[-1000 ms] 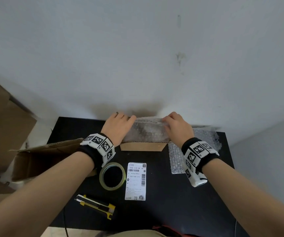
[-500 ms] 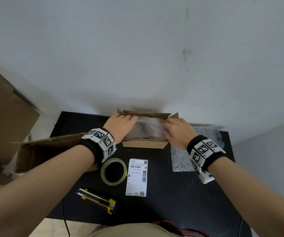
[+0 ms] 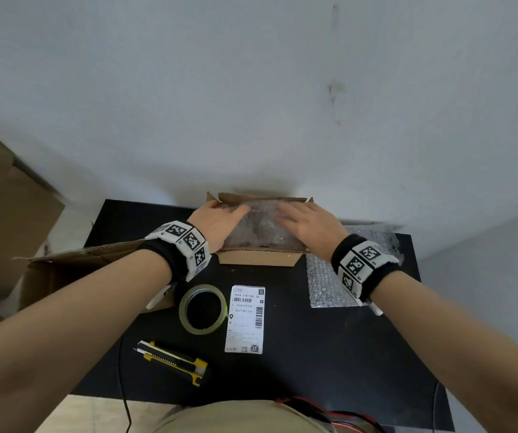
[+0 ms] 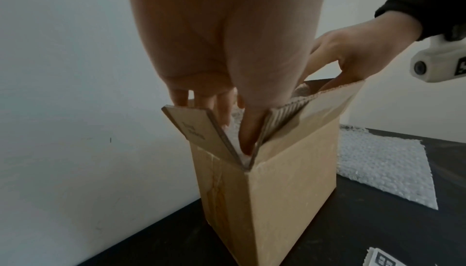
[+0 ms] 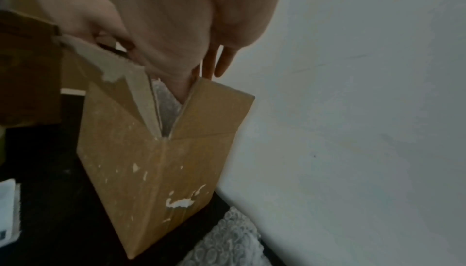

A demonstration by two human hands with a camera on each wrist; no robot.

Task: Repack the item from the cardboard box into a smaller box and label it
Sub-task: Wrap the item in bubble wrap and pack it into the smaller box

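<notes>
A small brown cardboard box stands open at the back of the black table, close to the wall. A bubble-wrapped item fills its opening. My left hand and right hand lie flat on the wrap with fingers extended, pressing on it. In the left wrist view my fingers reach down between the box's flaps. The right wrist view shows the wrap inside the box. A white shipping label lies on the table in front of the box.
A roll of clear tape and a yellow utility knife lie near the label. A large open cardboard box lies on its side at the left edge. A loose bubble wrap sheet lies right of the small box.
The bubble-wrapped item has sunk from above the small box down into it, and the far flaps now show behind it. Both hands have flattened out on top of the wrap.
</notes>
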